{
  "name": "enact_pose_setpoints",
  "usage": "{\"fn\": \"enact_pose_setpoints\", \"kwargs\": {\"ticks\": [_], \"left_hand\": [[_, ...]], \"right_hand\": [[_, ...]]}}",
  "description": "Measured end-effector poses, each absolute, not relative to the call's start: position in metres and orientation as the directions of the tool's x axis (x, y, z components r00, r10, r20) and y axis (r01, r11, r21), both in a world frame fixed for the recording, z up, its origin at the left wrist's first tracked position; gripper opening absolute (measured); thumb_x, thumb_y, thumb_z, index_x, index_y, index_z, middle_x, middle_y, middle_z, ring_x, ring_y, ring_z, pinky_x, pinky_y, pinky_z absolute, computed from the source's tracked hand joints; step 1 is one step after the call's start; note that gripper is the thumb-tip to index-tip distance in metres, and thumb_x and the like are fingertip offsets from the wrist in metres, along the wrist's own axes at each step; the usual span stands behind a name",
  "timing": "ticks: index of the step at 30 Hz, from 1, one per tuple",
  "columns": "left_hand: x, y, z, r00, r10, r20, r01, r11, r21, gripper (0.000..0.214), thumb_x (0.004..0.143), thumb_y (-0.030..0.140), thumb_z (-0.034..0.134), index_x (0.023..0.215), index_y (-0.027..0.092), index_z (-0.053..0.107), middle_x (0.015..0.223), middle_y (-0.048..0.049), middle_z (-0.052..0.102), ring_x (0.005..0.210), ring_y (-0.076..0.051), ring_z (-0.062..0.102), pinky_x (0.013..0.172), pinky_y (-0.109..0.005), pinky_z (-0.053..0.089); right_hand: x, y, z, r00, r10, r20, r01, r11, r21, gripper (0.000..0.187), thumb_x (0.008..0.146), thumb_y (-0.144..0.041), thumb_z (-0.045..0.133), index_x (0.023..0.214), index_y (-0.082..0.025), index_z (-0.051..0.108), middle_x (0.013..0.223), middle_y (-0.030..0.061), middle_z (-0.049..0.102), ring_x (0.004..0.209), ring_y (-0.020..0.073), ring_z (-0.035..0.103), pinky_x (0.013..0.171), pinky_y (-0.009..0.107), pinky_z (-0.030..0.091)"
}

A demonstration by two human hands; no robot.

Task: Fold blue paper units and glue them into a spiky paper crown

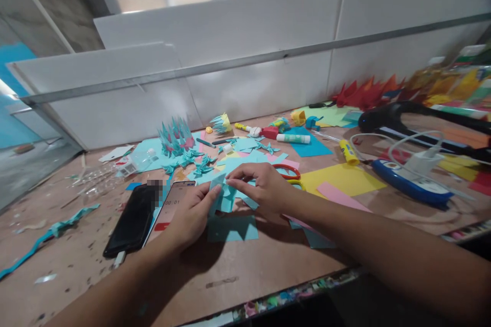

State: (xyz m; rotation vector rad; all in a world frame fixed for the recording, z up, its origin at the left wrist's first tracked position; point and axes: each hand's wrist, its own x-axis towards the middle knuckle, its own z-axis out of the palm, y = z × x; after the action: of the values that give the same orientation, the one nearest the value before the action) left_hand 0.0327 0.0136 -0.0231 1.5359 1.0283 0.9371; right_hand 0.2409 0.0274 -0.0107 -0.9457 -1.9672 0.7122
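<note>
Both my hands meet over a small folded piece of light-blue paper [226, 198] near the middle of the brown table [268, 260]. My left hand [194, 214] pinches its left edge with thumb and fingers. My right hand [261, 186] presses down on its top with curled fingers. A flat light-blue paper square [232, 229] lies just under the hands. A black phone [132, 219] and a second phone with a lit screen [172, 202] lie just left of my left hand.
Red-handled scissors [288, 171] lie behind my right hand. Folded teal paper shapes [176, 138], glue sticks [293, 138], yellow [341, 179] and pink sheets cover the table's back. A white charger with cable [422, 161] and blue device sit right. White panels wall the rear.
</note>
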Motion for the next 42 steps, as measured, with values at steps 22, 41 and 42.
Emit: {"fn": "enact_pose_setpoints", "kwargs": {"ticks": [22,41,42], "left_hand": [[0.041,0.003,-0.010,0.262,0.958,-0.115,-0.056,0.134,0.989,0.044,0.074,0.051,0.079,0.100,0.016,0.070,0.077,-0.0045,0.073,0.066,-0.018,0.067,0.062,-0.028,0.056],[0.040,0.007,-0.023,0.364,0.930,-0.047,0.066,0.025,0.998,0.029,0.084,0.043,0.074,0.093,0.015,0.071,0.075,-0.0027,0.073,0.068,-0.014,0.066,0.066,-0.025,0.052],[0.040,0.007,-0.023,0.356,0.933,-0.048,0.052,0.031,0.998,0.030,0.085,0.043,0.073,0.094,0.016,0.070,0.075,-0.0026,0.073,0.067,-0.014,0.065,0.065,-0.025,0.052]], "right_hand": [[0.233,0.032,-0.014,-0.369,0.921,0.126,-0.079,0.103,-0.991,0.040,0.069,-0.049,0.086,0.091,-0.016,0.079,0.082,0.0045,0.076,0.073,0.0164,0.068,0.071,0.030,0.056],[0.229,0.027,-0.015,-0.196,0.965,0.175,-0.017,0.175,-0.984,0.022,0.079,-0.036,0.076,0.075,-0.015,0.072,0.067,-0.0005,0.067,0.062,0.0116,0.060,0.059,0.024,0.048],[0.228,0.026,-0.015,-0.212,0.962,0.173,-0.041,0.168,-0.985,0.022,0.079,-0.037,0.076,0.076,-0.016,0.072,0.068,-0.0008,0.067,0.062,0.0116,0.060,0.059,0.024,0.049]]}}
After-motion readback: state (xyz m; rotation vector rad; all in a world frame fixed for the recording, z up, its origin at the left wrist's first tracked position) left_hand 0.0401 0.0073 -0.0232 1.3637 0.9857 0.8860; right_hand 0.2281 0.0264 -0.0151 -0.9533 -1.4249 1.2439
